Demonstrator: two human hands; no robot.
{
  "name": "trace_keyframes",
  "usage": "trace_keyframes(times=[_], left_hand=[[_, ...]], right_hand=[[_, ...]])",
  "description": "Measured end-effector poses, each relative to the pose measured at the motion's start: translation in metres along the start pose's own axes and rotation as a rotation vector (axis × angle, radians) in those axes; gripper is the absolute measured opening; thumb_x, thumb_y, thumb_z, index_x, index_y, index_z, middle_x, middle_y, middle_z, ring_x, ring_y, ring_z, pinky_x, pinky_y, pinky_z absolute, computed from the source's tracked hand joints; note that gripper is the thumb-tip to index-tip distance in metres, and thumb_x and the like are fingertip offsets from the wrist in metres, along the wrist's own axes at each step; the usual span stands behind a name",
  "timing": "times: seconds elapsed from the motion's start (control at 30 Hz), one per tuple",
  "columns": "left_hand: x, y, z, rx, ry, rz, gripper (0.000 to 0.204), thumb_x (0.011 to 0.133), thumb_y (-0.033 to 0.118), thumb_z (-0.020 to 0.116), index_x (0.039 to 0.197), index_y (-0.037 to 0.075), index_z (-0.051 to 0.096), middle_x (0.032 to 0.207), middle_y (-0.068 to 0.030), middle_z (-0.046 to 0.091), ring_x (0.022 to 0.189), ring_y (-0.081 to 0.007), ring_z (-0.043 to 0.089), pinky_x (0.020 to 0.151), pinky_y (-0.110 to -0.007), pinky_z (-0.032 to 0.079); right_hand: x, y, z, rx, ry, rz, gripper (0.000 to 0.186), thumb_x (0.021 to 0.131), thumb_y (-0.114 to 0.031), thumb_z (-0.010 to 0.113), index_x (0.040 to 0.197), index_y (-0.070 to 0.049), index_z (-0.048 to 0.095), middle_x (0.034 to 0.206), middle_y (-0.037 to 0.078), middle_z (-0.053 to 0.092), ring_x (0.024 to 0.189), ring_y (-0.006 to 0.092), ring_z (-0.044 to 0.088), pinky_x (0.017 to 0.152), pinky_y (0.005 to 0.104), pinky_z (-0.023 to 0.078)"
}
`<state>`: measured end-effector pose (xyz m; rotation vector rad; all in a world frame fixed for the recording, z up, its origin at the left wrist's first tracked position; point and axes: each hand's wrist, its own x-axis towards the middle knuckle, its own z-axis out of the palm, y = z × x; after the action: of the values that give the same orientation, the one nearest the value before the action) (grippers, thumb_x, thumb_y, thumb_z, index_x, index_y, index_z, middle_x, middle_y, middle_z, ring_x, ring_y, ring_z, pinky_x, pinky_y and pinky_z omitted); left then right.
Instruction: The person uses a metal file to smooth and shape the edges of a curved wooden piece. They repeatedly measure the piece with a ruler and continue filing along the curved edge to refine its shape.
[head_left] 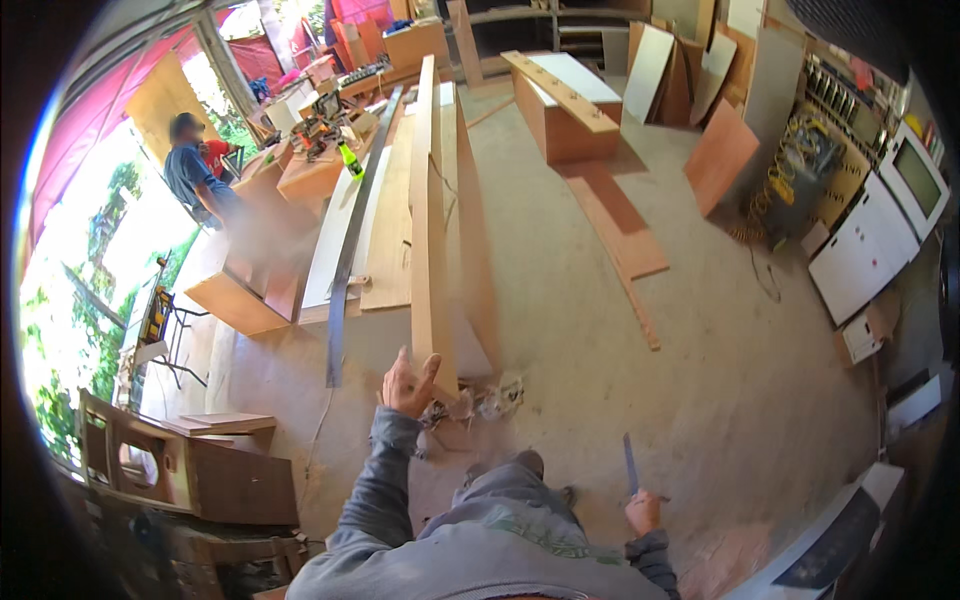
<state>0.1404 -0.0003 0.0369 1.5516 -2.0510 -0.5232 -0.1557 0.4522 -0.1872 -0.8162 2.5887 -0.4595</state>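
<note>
Left hand: the left hand [405, 388] is at the near end of a long board [427, 250]. The thumb is up against the wood, but I cannot tell if the hand grips it.
Right hand: the right hand [643, 512] is closed around a thin grey-blue blade [630, 463] that points up and away. It is low, over the floor [560, 400], well apart from the left hand.
Long board: it runs straight away from the person, on top of other wood.
Beside the board: a pale plank [391, 235] lies to its left, then a long dark strip [352, 250].
Bottle: a bright yellow-green bottle [351, 160] is near the strip's far part.
Left side: a brown box [238, 302] sits on the floor, and a wooden cabinet [243, 485] is nearer.
Other person: someone in a blue shirt [188, 172] and a dark cap is past the brown box.
Ahead, right: a big box with a white top [572, 135] has a plank [562, 92] across it. Reddish boards [612, 222] lie on the floor near it.
Far right: a yellow hose [772, 190] hangs in loops near a white cabinet [862, 252].
</note>
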Motion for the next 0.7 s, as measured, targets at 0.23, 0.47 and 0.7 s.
trace_keyframes(times=[0.23, 0.47, 0.7], left_hand=[[0.097, -0.003, 0.030, 0.043, -0.049, 0.023, 0.057, 0.084, 0.043, 0.073, 0.115, -0.004, 0.063, 0.109, -0.0302, 0.072, 0.108, -0.0474, 0.069, 0.095, -0.054, 0.055], [0.151, 0.002, 0.041, 0.210, -0.123, -0.141, 0.056, 0.084, 0.045, 0.074, 0.108, -0.005, 0.066, 0.096, -0.0325, 0.073, 0.096, -0.0499, 0.072, 0.090, -0.056, 0.056], [0.149, 0.025, 0.027, 0.276, -0.132, -0.207, 0.052, 0.089, 0.045, 0.070, 0.103, -0.005, 0.064, 0.091, -0.0325, 0.072, 0.092, -0.0508, 0.071, 0.085, -0.057, 0.057]], right_hand=[[0.074, 0.019, 0.021, 0.070, -0.106, -0.070, 0.021, 0.093, -0.016, 0.063, 0.079, -0.001, 0.068, 0.075, 0.022, 0.073, 0.076, 0.0370, 0.076, 0.073, 0.0507, 0.059], [0.149, 0.099, 0.101, 0.024, -0.051, -0.362, 0.015, 0.074, -0.014, 0.069, 0.071, 0.000, 0.069, 0.080, 0.026, 0.069, 0.078, 0.0473, 0.067, 0.070, 0.0569, 0.054], [0.307, 0.047, 0.059, 0.038, -0.400, -0.036, 0.020, 0.080, -0.017, 0.066, 0.078, 0.002, 0.072, 0.081, 0.028, 0.070, 0.080, 0.0472, 0.070, 0.072, 0.0564, 0.055]])
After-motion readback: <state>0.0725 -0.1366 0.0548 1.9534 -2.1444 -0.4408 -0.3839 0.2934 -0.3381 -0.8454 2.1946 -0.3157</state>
